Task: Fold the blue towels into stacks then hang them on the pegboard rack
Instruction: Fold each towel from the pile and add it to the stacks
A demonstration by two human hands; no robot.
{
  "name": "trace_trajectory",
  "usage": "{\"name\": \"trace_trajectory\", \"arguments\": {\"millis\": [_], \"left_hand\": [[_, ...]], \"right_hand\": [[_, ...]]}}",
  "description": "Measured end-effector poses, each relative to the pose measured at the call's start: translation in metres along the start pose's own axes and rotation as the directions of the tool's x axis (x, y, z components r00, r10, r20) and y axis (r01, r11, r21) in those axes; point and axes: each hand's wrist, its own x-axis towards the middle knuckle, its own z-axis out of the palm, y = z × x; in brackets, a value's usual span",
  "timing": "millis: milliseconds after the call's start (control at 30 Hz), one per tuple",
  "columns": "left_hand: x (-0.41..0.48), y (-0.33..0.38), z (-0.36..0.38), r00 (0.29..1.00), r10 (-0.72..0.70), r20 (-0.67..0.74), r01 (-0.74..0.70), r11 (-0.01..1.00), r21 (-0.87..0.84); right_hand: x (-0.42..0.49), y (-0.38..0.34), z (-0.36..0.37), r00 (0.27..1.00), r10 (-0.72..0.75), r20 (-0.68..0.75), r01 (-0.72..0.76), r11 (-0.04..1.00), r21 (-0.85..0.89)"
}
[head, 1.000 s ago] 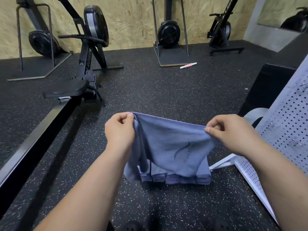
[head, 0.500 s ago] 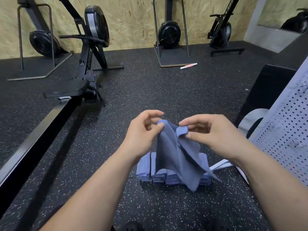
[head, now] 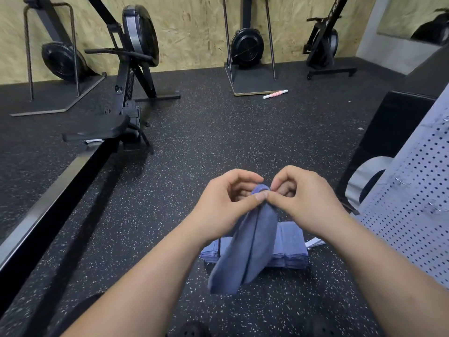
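Head view, read from the left: black rowing machine [head: 126, 98], long rail running toward the lens, parked on speckled rubber floor [head: 194, 142]. Further in, left hand [head: 226, 203] pinching the top corners of a blue towel [head: 250, 244] between thumb and forefinger, other fingers curled. Hung from that pinch, doubled lengthwise, with a dark crease down the middle and the lower end dangling near the floor. Right against it, right hand [head: 308, 203] nipping the same bunched corners, fingertips meeting those of the left. Behind and below the hanging cloth, folded stack [head: 291, 246] of more blue towels, resting on the floor. Farthest right, white pegboard rack [head: 413, 210], leaning, with a few metal hooks [head: 400, 181] showing and no towel hung there yet.

Judged as mid-fold: first halving closed, corners being matched. Next, probably: keep one hand on the joined corners, slide the other down to the loose end, bring it up for a second halving, then lay the result on the stack. Calls for even edges and a firm pinch to stop limp cloth skewing.

Hard to tell: number of towels in the stack, with its left part masked by the hanging cloth. Upper part of the rack cut off by the frame edge. White strip [head: 314, 243] beside the stack not identifiable.
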Motion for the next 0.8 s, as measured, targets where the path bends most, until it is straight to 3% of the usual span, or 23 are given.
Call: {"name": "trace_trajectory", "arguments": {"millis": [167,233,400,533,600,700,800], "left_hand": [[0.000,0.000,-0.005,0.998,0.046,-0.049,-0.040,0.992,0.121],[0.000,0.002,-0.008,0.996,0.063,-0.060,-0.051,0.982,0.184],[-0.002,0.002,-0.012,0.997,0.076,-0.006,-0.068,0.917,0.393],[0.003,0.003,-0.030,0.949,0.217,-0.226,-0.050,0.817,0.574],[0.005,0.004,-0.045,0.915,0.248,-0.319,-0.014,0.808,0.588],[0.004,0.005,-0.063,0.875,0.295,-0.384,0.021,0.770,0.638],[0.000,0.008,-0.077,0.844,0.316,-0.434,0.057,0.750,0.659]], "right_hand": [[0.000,0.001,-0.001,0.966,0.007,0.259,-0.048,0.987,0.153],[0.000,0.005,0.001,0.953,0.025,0.301,-0.081,0.981,0.176],[0.002,0.014,0.009,0.964,-0.020,0.266,0.013,1.000,0.028],[-0.003,0.012,0.000,0.929,-0.032,0.369,0.055,0.997,-0.052],[-0.003,0.017,-0.006,0.930,-0.025,0.367,0.102,0.976,-0.192],[-0.001,0.031,-0.018,0.939,0.003,0.344,0.141,0.909,-0.393],[0.002,0.047,-0.033,0.954,0.051,0.296,0.100,0.876,-0.471]]}}
